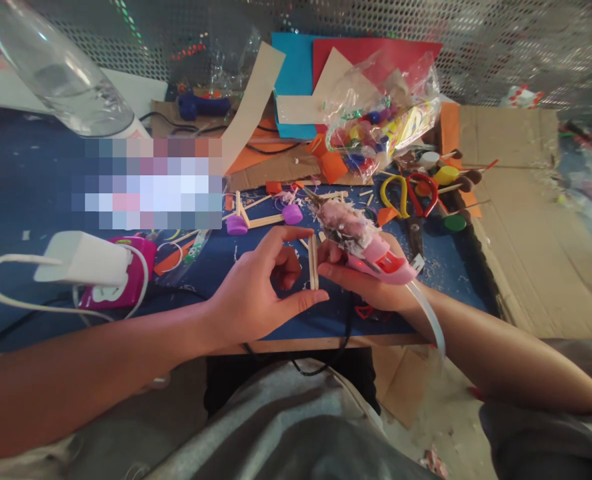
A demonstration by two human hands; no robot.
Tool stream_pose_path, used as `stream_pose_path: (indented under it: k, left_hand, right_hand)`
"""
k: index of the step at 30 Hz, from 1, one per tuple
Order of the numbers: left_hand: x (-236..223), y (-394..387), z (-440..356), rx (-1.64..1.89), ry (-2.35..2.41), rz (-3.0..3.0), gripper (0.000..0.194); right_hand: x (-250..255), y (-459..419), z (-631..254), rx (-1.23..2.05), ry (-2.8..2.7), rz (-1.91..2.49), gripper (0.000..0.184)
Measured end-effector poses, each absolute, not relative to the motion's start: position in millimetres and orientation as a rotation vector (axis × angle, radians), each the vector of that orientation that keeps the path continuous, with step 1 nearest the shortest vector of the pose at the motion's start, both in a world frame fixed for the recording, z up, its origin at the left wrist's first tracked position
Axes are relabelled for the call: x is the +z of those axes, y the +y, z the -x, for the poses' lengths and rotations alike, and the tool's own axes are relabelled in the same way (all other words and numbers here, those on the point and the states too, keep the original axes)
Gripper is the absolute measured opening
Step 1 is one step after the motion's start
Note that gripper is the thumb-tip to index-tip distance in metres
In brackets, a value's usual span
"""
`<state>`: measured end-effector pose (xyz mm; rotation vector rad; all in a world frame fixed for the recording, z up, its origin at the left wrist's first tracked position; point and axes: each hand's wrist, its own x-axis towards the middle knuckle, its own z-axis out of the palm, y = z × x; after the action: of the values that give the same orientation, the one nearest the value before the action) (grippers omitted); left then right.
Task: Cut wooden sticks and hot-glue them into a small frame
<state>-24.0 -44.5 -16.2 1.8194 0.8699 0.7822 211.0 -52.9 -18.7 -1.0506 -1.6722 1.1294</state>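
Observation:
My left hand [256, 287] pinches a short bundle of flat wooden sticks [313, 262] between thumb and forefinger, held upright. In my right hand [376, 280] is a pink hot glue gun [391, 265], its front caked with wispy glue residue and its nozzle pointing up and left. A translucent glue stick [429, 317] sticks out of its back end. My right fingertips are close to the wooden sticks; whether they touch I cannot tell. Beyond my hands lies a small stick frame [265, 221] with purple bottle caps [292, 213] at its lower corners.
Scissors [415, 227] with yellow and red handles lie right of the glue gun. Behind are a plastic bag of colourful bits [376, 127] and coloured paper [296, 73]. Cardboard [516, 227] covers the right side. A white charger [83, 257] in a pink socket and a bottle [76, 87] stand left.

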Motion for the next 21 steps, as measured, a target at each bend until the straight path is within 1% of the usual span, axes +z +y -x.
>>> stream_pose_path:
  k: [5,14,21]
  left_hand:
    - [-16.5,-44.0,23.8,0.777,0.876,-1.835,0.069]
    - [-13.3,-45.3,22.8,0.765,0.86,-1.832,0.064]
    - [-11.7,-46.1,23.0,0.749,0.855,-1.807,0.065]
  right_hand:
    - [-17.9,-53.2,-209.9,1.129,-1.698,0.972,0.025]
    - [-19.2,-52.4,-209.4,1.09,-1.72,0.954,0.02]
    - [-19.8,-51.4,-211.2,1.044,-1.733,0.961,0.022]
